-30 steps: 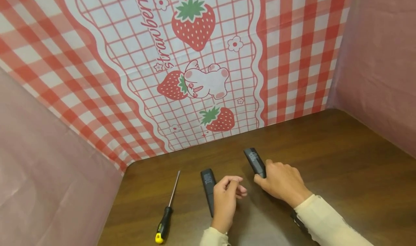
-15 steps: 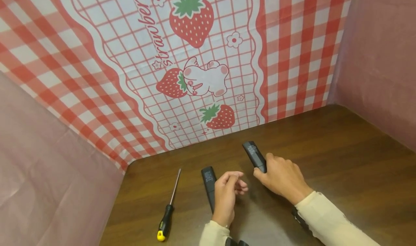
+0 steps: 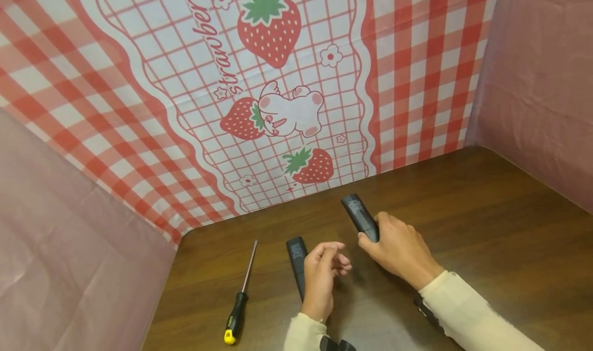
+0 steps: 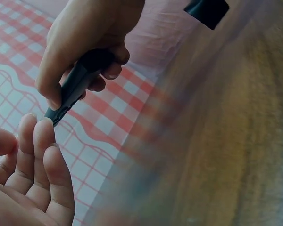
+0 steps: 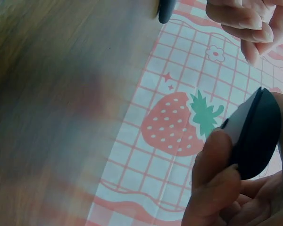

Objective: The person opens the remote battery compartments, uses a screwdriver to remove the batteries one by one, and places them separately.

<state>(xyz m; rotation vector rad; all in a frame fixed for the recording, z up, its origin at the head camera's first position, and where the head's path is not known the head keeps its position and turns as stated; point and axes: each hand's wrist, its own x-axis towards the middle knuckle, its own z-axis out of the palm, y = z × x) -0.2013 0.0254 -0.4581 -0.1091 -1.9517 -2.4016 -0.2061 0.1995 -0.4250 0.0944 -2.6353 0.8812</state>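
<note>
Big strawberry-print cloth up behind a brown table. The right hand has a solid grip, while the left hand just has loosely bent fingers. Yellow-ended screwdriver lies off left. Then there's a black remote held in that right hand, plus a second remote partly hidden by the left.

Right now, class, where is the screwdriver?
In the head view, the screwdriver lies on the table, left of the black object partly hidden by the left hand.
</note>
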